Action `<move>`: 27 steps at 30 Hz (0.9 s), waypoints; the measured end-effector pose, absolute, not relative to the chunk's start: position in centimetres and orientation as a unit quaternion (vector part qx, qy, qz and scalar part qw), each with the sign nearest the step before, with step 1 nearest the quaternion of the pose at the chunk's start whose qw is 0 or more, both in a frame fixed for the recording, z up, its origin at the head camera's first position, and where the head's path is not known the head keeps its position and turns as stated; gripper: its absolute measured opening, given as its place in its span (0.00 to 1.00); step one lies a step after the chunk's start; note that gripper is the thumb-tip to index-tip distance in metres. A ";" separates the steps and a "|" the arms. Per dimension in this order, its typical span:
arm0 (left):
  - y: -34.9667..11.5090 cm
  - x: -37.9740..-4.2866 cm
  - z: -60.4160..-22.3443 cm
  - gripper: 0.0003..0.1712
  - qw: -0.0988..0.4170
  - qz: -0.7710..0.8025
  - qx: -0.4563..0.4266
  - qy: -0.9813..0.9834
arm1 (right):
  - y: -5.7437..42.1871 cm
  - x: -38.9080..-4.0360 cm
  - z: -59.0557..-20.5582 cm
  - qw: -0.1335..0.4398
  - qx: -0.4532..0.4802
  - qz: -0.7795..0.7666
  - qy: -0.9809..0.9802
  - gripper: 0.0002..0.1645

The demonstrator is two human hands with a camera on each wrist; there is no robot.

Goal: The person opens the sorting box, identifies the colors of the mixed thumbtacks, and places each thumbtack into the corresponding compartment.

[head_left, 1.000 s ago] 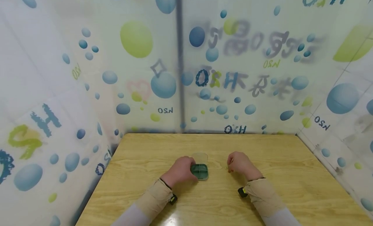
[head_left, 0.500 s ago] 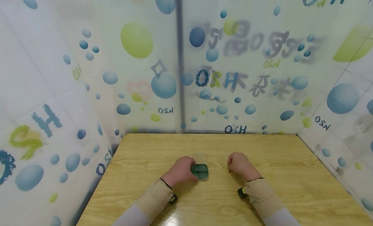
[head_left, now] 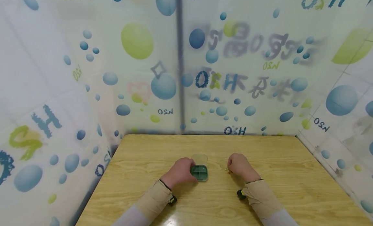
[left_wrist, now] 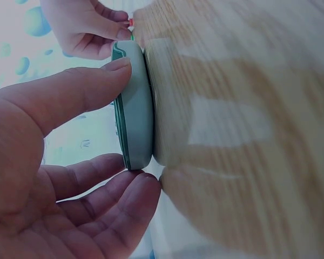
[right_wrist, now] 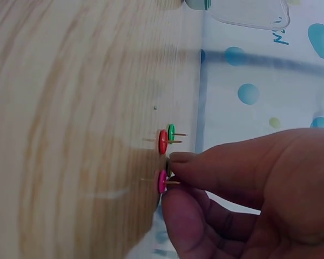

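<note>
**Right hand [head_left: 240, 166] curled low, tips close together**

Pink tack [right_wrist: 162, 182] at the fingertips, can't tell if pinched. Red tack [right_wrist: 162, 142], green tack [right_wrist: 171, 132] just left of thumb. Looks like pick-up stage, needs a fine pinch clear of points. Green case [left_wrist: 138, 108] farther left, gripped in left hand [head_left: 179, 172].

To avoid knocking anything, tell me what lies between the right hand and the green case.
The right wrist view shows a red tack and a green tack by the right hand, then tabletop with one tiny speck.
</note>
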State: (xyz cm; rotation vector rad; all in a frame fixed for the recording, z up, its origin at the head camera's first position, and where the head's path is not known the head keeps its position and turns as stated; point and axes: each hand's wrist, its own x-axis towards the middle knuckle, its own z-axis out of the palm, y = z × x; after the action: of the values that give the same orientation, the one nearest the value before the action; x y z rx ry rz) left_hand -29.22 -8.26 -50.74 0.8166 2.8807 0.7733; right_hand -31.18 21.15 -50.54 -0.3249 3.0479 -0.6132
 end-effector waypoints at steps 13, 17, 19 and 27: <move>-8.3 -28.8 -50.4 0.30 0.034 0.261 0.261 0.929 | 21.0 -31.3 -50.7 -0.012 -0.107 -0.175 0.979 0.18; -8.3 -28.9 -50.4 0.30 0.034 0.261 0.261 0.929 | 21.0 -31.3 -50.7 -0.020 -0.116 -0.166 0.979 0.18; -8.3 -28.9 -50.4 0.30 0.031 0.260 0.263 0.929 | 21.0 -31.3 -50.8 -0.020 -0.118 -0.169 0.978 0.20; -8.3 -29.0 -50.5 0.30 0.028 0.261 0.262 0.929 | 20.9 -31.5 -51.0 -0.018 -0.116 -0.173 0.978 0.27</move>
State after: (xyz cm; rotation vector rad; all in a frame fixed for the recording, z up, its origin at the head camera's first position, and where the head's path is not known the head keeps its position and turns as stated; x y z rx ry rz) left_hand -29.00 -8.27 -50.53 0.8099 2.8667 0.8055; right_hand -31.47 20.94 -51.00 -0.3701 3.1072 -0.5489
